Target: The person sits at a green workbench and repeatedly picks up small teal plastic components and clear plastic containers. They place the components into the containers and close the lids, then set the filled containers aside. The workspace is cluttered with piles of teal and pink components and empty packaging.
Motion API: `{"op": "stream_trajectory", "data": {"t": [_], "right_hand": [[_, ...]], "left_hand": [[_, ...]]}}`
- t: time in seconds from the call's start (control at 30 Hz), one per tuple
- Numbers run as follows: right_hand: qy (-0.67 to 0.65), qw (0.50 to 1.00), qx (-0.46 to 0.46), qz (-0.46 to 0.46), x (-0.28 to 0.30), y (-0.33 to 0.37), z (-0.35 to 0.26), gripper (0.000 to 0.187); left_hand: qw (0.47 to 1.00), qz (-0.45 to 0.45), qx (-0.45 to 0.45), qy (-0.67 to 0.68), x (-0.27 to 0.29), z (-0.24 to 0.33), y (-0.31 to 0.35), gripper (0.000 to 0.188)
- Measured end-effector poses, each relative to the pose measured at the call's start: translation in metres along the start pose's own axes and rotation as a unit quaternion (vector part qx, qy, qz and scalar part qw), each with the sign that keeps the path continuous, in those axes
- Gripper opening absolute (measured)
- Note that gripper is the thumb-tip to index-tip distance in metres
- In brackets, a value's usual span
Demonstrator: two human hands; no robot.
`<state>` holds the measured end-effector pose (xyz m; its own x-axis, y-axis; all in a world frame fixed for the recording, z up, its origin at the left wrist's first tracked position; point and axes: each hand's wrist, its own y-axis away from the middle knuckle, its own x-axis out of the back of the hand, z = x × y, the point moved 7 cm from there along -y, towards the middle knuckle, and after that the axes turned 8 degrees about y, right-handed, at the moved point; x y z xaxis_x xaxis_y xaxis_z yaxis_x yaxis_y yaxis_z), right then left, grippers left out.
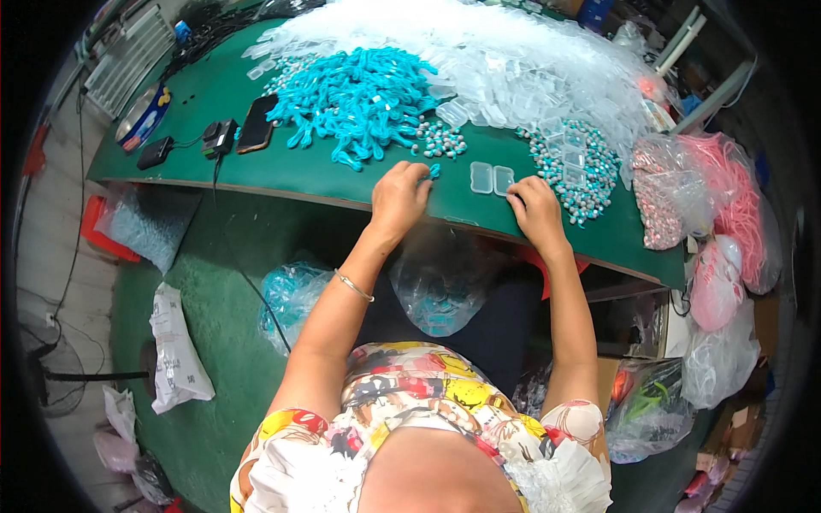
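At the table's front edge, my left hand is closed, with a short turquoise cord at its fingertips. My right hand has its fingers bent together at the right edge of a small clear plastic case, which lies unfolded on the green tabletop. Between the case and a large heap of turquoise cords sits a small cluster of white-and-turquoise beads. A bigger pile of such beads lies right of my right hand, with several clear cases among them.
A huge mound of clear plastic cases covers the back of the green table. At left are a phone, a small black device with a cable and a round tin. Bags of pink cords hang at right; a plastic bag sits at my lap.
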<state>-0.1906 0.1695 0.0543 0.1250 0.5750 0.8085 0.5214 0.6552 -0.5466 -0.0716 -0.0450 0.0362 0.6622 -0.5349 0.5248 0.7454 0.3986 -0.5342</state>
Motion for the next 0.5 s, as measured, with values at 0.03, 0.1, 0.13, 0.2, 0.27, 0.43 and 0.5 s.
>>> {"op": "stream_trajectory", "data": {"t": [0.03,0.1,0.13,0.2,0.27,0.43,0.5], "right_hand": [[0.02,1.0,0.006,-0.002,-0.001,0.001,-0.008,0.01],[0.061,0.998,0.016,-0.003,0.0,0.003,-0.024,0.01],[0.058,0.998,0.024,0.019,0.001,0.003,-0.032,0.011],[0.069,0.998,-0.004,-0.006,-0.003,0.002,-0.042,0.015],[0.088,0.996,-0.021,-0.009,-0.008,0.001,-0.048,0.021],[0.079,0.994,-0.064,-0.037,-0.017,-0.008,-0.06,0.023],[0.077,0.992,-0.077,-0.056,-0.022,-0.011,-0.061,0.026]], "left_hand": [[1.0,-0.003,0.003,-0.006,0.001,0.001,-0.001,0.015],[1.0,-0.023,0.01,-0.001,0.004,0.003,-0.003,0.015],[0.999,-0.033,0.012,0.002,0.004,0.003,-0.004,0.014],[1.0,-0.013,0.027,0.009,0.006,-0.006,-0.012,0.014],[1.0,0.004,0.029,0.004,0.008,-0.015,-0.022,0.012],[0.995,0.023,0.04,-0.09,0.008,-0.024,-0.041,0.016],[0.994,0.007,0.037,-0.099,0.001,-0.022,-0.046,0.016]]}}
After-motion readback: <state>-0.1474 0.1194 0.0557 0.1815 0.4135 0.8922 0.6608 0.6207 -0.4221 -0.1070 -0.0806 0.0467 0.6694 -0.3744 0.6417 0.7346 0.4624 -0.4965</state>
